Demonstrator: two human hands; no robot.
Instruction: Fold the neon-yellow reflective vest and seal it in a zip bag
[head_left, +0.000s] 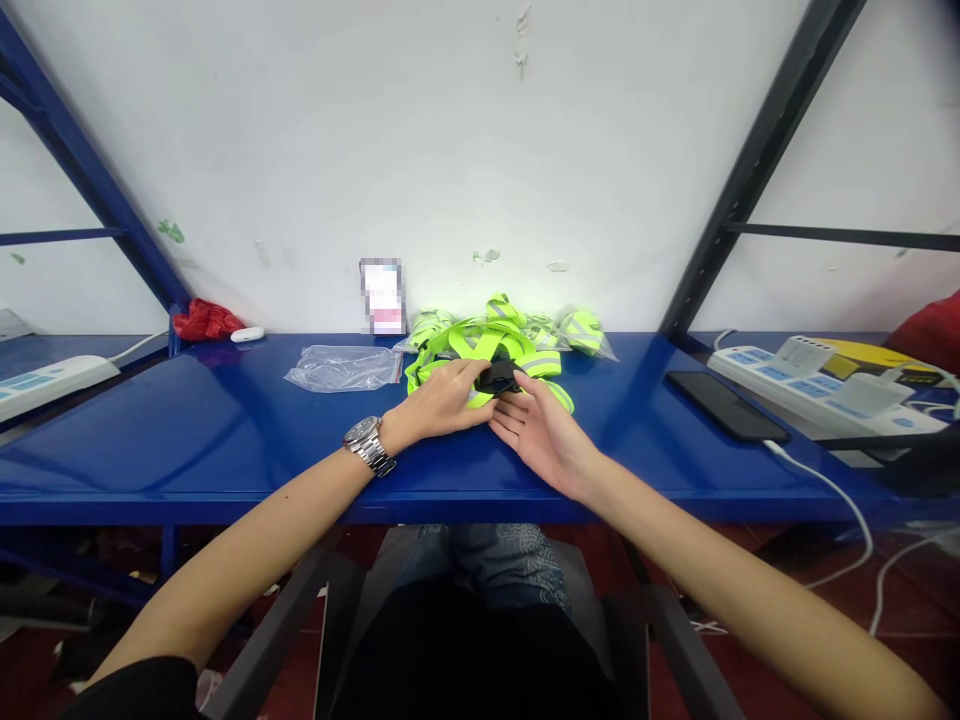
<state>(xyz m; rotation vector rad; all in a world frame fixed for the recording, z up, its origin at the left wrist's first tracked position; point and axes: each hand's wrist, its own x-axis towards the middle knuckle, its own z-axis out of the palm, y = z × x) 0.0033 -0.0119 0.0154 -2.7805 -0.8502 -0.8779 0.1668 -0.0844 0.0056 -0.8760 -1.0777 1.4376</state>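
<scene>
A bundle of neon-yellow reflective straps with grey stripes lies on the blue table in front of me. At its near side is a black buckle, with both hands on it. My left hand, a steel watch at its wrist, grips the buckle from the left, fingers curled over. My right hand is turned partly palm up, its thumb on the buckle's right edge and its fingers beneath. The strap ends at the buckle are partly hidden by the hands.
A clear plastic bag lies left of the straps. Bagged yellow straps sit behind, near a propped-up phone. To the right are a black phone on a white cable and a power strip. Red cloth lies far left.
</scene>
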